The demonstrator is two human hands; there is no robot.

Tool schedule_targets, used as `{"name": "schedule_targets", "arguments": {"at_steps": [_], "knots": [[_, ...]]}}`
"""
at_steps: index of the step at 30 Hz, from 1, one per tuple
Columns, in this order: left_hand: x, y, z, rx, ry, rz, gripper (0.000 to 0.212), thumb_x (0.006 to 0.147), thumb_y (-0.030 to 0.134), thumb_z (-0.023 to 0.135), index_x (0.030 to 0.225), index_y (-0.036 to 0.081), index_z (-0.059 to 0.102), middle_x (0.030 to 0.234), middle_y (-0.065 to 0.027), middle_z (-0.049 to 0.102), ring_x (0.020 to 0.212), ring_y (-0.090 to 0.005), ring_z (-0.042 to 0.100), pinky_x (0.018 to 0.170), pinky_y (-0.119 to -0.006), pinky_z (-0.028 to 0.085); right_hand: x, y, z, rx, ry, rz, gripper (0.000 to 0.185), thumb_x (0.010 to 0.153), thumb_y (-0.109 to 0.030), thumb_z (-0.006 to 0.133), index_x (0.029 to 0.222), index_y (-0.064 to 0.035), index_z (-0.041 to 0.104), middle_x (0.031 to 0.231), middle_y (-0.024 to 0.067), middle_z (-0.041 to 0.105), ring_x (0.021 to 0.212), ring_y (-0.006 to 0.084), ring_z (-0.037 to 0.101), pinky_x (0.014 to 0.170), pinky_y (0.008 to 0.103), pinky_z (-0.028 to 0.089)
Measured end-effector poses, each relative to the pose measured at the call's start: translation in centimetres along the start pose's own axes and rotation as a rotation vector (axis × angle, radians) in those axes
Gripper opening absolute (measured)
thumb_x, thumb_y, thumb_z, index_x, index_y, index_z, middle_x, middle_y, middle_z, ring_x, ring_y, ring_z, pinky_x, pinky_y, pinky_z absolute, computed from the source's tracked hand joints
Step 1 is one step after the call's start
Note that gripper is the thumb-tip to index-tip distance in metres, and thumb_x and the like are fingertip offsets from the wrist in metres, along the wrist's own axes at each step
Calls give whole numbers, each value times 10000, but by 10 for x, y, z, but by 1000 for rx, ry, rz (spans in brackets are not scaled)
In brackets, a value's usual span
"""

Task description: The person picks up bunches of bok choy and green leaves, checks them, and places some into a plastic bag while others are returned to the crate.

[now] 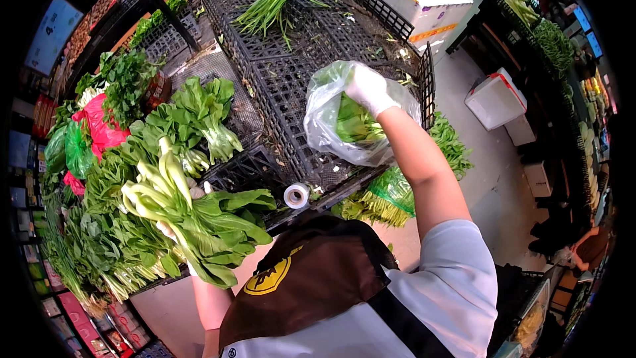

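My left hand (167, 230), in a white glove, grips a bunch of leafy greens with thick pale stalks (158, 179). The leaves cover most of that hand, and the stalk ends point up and away from me. In front of me, a clear plastic bag (318, 119) rests on the black plastic crates (278, 89). More green leaves (355, 119) lie inside it. My right hand (367, 87), also gloved, has its fingers closed at the bag's far rim. The fingertips are partly hidden.
Bunched greens (109, 199) fill the left side. A roll (296, 195) stands at the crates' near edge, with long thin green stalks (278, 2) farther back. Beyond the crates is a white foam box (422, 10). Green bundles (392, 199) lie low beside my right arm.
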State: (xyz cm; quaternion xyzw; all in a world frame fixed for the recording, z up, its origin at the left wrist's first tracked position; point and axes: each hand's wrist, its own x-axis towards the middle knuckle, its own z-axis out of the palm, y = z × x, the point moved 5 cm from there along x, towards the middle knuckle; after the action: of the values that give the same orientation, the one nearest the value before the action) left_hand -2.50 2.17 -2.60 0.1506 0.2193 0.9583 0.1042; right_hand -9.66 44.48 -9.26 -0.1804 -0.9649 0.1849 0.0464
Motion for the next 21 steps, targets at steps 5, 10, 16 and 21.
{"name": "schedule_targets", "arguments": {"at_steps": [5,10,16,21], "knots": [[6,-17,3,-38,22,-62,753,697,417,741,1319,149,412,1168,-81,484,989,-200,542,1000,-468,380,-39,-6,-23,18,-404,-51,414,681,-238,665,1013,5,619,922,192,654,824,271,638,756,333,492],[15,-24,3,-112,15,-119,786,703,410,741,1333,98,390,1224,-131,483,1032,-222,528,942,-386,439,-77,23,-50,362,-437,167,410,694,-193,687,1027,31,601,856,92,655,821,137,603,745,272,468],[20,-22,16,147,-23,-281,789,744,487,635,1356,79,347,1216,-136,512,1095,-266,515,979,-426,410,-117,4,-107,1025,-168,-127,453,780,-31,613,1210,19,479,1106,79,592,1036,150,550,955,287,398],[35,-15,28,237,-27,-309,846,714,380,692,1387,66,287,1309,-154,446,1154,-319,490,1001,-450,393,-141,-60,-185,1031,45,-360,552,843,-52,583,1344,4,359,1264,136,496,1156,191,494,991,321,371]]}}
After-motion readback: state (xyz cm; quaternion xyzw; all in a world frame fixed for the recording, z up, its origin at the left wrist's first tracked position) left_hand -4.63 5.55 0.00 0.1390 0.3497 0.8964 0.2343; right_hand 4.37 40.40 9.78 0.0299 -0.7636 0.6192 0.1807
